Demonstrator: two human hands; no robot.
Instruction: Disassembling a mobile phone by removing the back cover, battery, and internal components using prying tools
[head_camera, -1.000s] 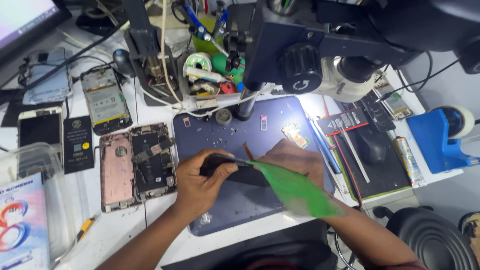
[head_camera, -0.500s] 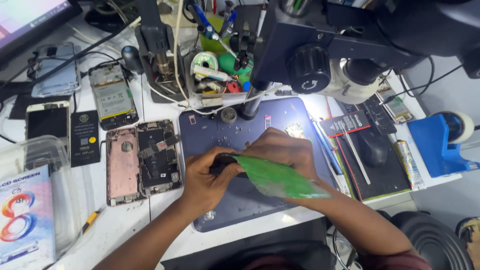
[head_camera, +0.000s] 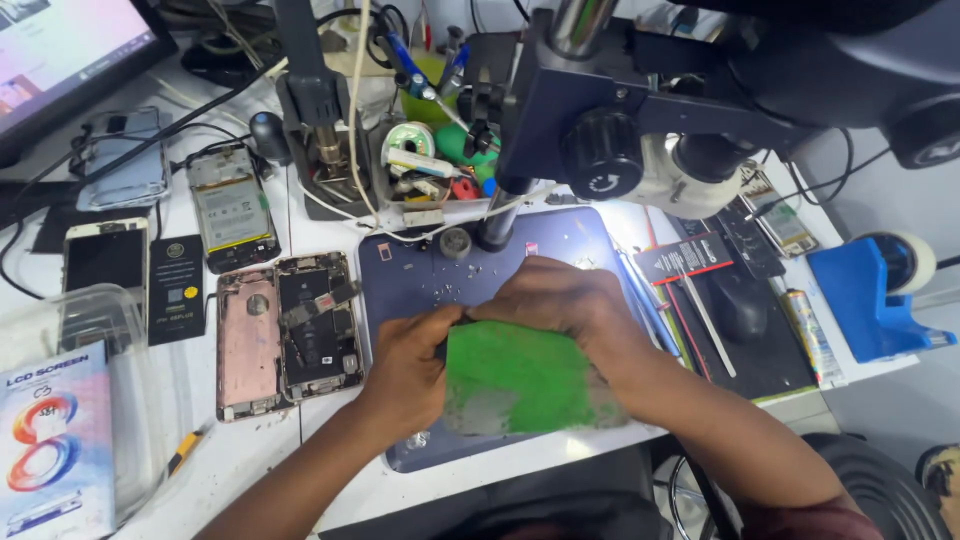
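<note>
In the head view, a green sheet (head_camera: 520, 375) is held over the lower middle of the dark blue work mat (head_camera: 400, 280), both hands closed on it. Its left edge is pinched by the left hand (head_camera: 410, 365); its upper right part is covered and gripped by the right hand (head_camera: 560, 305). Whether anything lies beneath the sheet cannot be told. Just left of the mat, a pink phone shell (head_camera: 247, 345) and an opened phone (head_camera: 318, 325) are laid side by side. Above the mat's far edge a microscope (head_camera: 640, 150) is mounted, with a tool tray (head_camera: 430, 170) beside its post. Right of the mat tweezers (head_camera: 708, 320) rest on a black pad (head_camera: 760, 340), and farther right a blue tape dispenser (head_camera: 875, 295) is seen.
</note>
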